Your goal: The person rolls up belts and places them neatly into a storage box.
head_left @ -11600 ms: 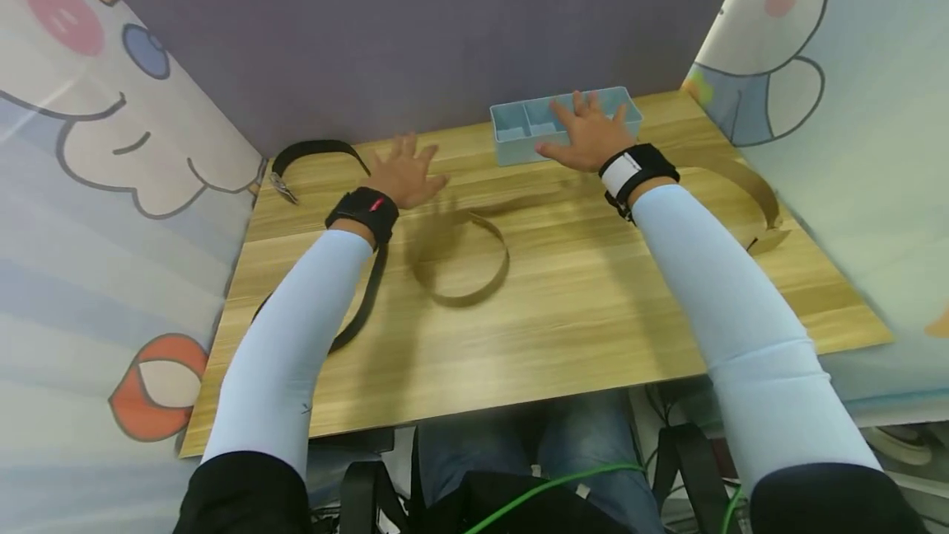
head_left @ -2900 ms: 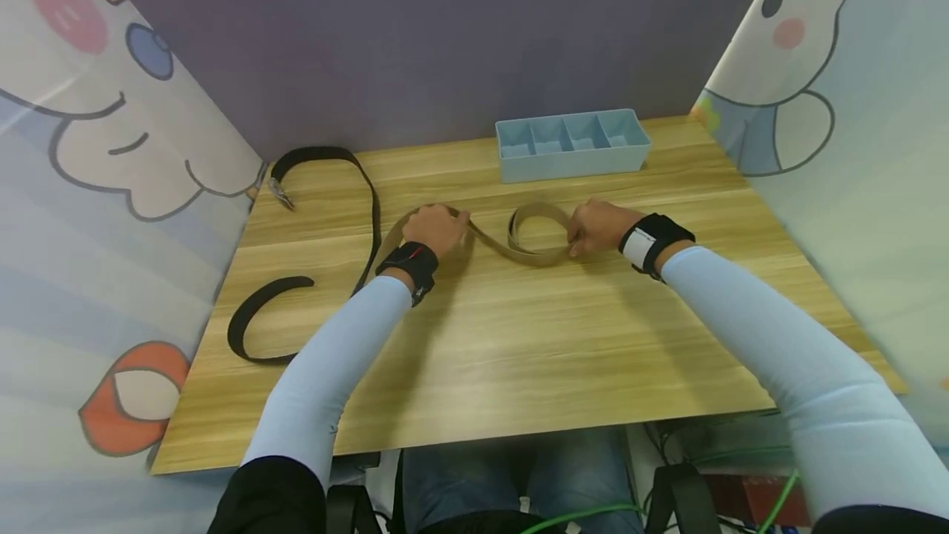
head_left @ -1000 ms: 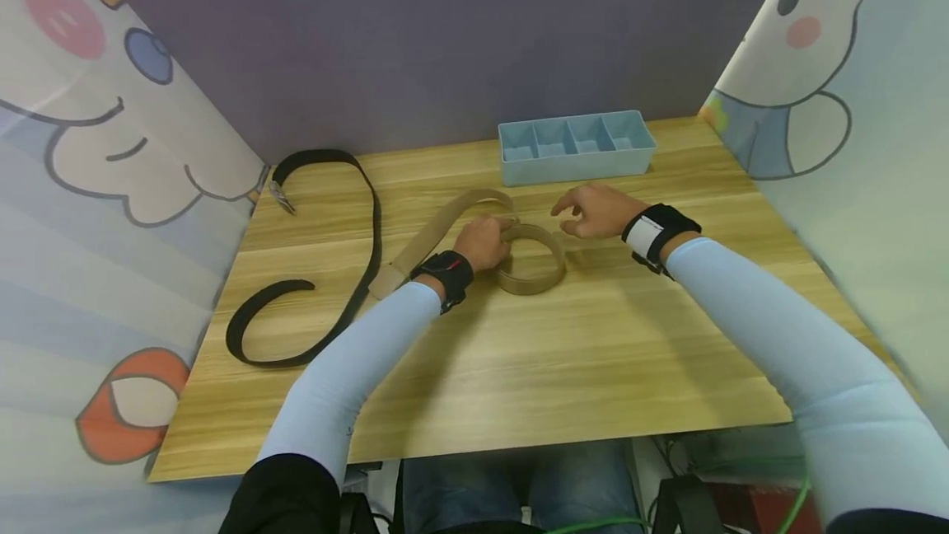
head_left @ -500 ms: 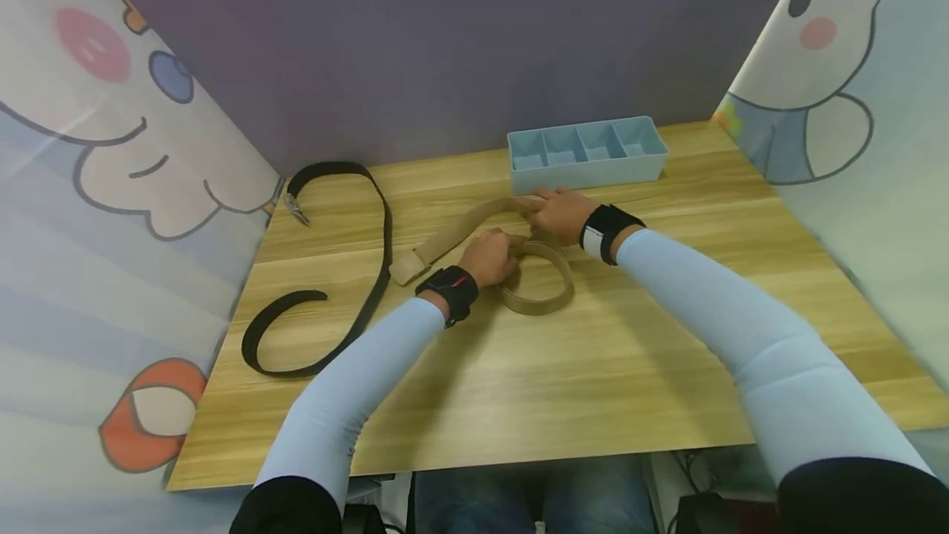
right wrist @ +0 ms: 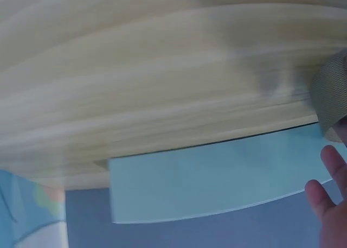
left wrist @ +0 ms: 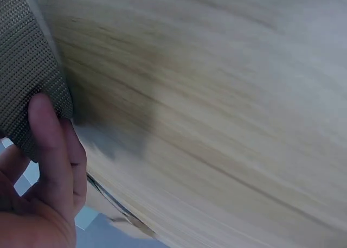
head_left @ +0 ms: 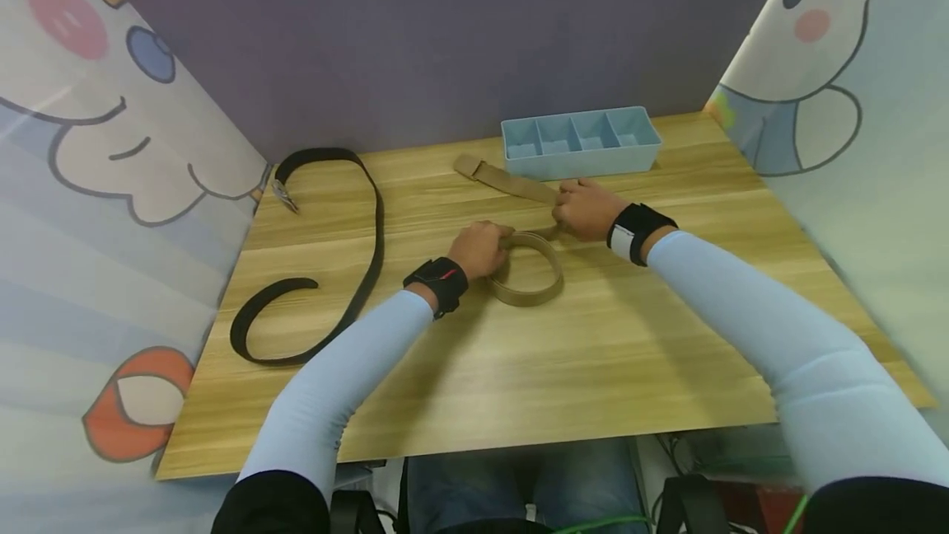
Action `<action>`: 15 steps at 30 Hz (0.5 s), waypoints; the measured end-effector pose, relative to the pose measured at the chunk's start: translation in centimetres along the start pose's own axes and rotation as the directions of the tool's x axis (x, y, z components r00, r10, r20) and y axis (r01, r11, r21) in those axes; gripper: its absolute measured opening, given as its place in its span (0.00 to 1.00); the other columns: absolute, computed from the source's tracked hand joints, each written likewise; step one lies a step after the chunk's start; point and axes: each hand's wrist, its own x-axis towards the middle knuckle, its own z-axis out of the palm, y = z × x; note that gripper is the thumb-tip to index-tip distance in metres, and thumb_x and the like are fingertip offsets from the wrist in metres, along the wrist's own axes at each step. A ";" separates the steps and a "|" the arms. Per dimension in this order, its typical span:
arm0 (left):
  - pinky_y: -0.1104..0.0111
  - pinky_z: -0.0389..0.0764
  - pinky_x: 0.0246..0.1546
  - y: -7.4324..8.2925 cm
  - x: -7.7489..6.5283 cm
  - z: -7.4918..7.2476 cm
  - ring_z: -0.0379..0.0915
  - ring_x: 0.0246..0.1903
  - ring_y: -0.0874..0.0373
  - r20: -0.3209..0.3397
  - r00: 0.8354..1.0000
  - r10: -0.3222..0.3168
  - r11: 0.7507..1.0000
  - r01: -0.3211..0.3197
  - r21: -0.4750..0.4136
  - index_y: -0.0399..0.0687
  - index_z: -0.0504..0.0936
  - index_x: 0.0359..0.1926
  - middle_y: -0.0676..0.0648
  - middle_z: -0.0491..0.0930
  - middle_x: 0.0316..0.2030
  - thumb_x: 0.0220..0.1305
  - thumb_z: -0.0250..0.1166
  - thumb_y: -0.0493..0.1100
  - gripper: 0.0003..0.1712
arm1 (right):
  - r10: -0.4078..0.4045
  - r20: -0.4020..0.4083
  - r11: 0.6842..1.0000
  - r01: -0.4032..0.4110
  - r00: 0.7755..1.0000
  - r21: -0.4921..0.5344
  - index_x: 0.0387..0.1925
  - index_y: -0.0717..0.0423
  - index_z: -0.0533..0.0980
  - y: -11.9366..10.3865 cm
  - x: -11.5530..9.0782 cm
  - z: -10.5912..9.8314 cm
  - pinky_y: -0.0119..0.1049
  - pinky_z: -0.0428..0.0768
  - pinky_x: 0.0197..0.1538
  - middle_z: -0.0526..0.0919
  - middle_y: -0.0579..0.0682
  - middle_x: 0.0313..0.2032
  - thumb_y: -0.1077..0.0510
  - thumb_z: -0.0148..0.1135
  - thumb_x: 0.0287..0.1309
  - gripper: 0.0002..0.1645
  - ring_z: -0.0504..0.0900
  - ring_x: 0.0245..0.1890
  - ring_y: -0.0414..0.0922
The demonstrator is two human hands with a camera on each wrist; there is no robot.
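Note:
A tan woven belt is partly coiled into a ring at mid-table, its loose end stretching back toward the tray. My left hand pinches the left side of the coil. In the left wrist view the thumb of that hand lies against the belt's webbing. At the back right of the coil, my right hand grips the strap where it runs off the ring. The right wrist view shows some fingers of the right hand beside the curved belt at the frame's edge.
A black belt with a silver buckle lies in an S-curve on the left. The pale blue four-slot tray stands at the back against the grey wall. Patterned cloth walls flank the wooden table.
My right hand, earlier apart from the belt, has come to the strap and now grips it. The loose end has swung from the left to the back, near the tray. The left hand stays at the coil.

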 end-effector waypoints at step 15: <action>0.65 0.72 0.22 -0.7 -1.1 -0.2 0.72 0.29 0.53 -0.089 0.996 0.019 0.997 -0.026 -0.076 0.51 0.68 0.49 0.44 0.78 0.38 0.54 0.60 0.35 0.21 | 0.082 0.084 0.960 -0.101 0.993 0.263 0.23 0.52 0.72 0.3 -3.8 0.5 0.34 0.67 0.26 0.74 0.46 0.18 0.58 0.63 0.55 0.10 0.70 0.18 0.39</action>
